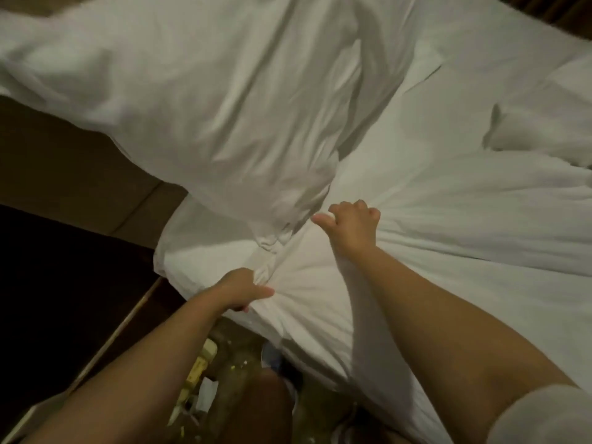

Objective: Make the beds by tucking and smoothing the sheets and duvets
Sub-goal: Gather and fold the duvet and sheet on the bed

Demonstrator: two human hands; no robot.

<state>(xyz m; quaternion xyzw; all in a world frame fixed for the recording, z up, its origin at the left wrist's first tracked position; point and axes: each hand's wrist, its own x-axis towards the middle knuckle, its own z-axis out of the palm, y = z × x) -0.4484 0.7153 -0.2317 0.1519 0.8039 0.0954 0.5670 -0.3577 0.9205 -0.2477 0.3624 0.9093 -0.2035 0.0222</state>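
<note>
Both arms are stretched out over the near corner of the bed (pixel 480 315), and everything here is white cloth. The left hand (pixel 245 288) sits right at that corner, fingers curled tight round a gathered bunch of the duvet (pixel 208 107), thumb laid flat along the fabric. From that bunch the duvet rises up and away, a big blurred fold lifted off the mattress and hanging out past the left edge of the bed, over the brown floor (pixel 64 161). The right hand (pixel 350 224) is further in from the corner, knuckles up, fingers dug into the sheet (pixel 464 245) with the thumb sticking out to the left; it has a firm fistful, and creases fan out from it across the bed toward the right edge. Whether the cloth in the two hands is one piece or two I cannot tell, as the folds meet between the hands. Over by the right edge lies a puffy white lump of bedding (pixel 538 129), its outline soft. A white sleeve (pixel 544 418) shows on the right upper arm at the bottom. Down below the near corner, between the forearms, the floor carries a scatter of small yellow and white items (pixel 198 370), too blurred to name, and a pale wooden strip (pixel 121 331) runs slantwise beside the left forearm.
</note>
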